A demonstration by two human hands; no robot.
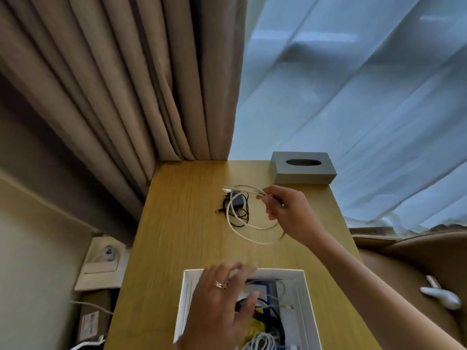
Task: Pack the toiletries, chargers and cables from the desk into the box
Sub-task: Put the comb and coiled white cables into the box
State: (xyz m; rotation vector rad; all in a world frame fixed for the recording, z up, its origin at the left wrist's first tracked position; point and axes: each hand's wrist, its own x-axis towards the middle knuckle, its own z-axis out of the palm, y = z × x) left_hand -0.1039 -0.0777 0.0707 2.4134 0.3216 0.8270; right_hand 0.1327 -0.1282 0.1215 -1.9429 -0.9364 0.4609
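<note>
White braided cable (249,224), coiled in loose loops: pinched at its upper strands by the right hand (288,210), lifted above the middle of the honey-coloured wooden desk (171,223); the loops hang free, likely gathered this way so the cable goes into the box as one bundle.

Black power adapter with thin black cord (236,205): lies on the desk behind the coil, toward the far edge, not yet packed.

White open-topped cardboard box (309,306): at the near edge, already holding white cables, something blue and something yellow.

Left hand (222,306): blurred, fingers spread over the box's left half, gripping nothing that can be made out; probably pressing contents aside for room.

Grey rectangular tissue-box cover (303,171): far right corner, apparently not part of the packing.
</note>
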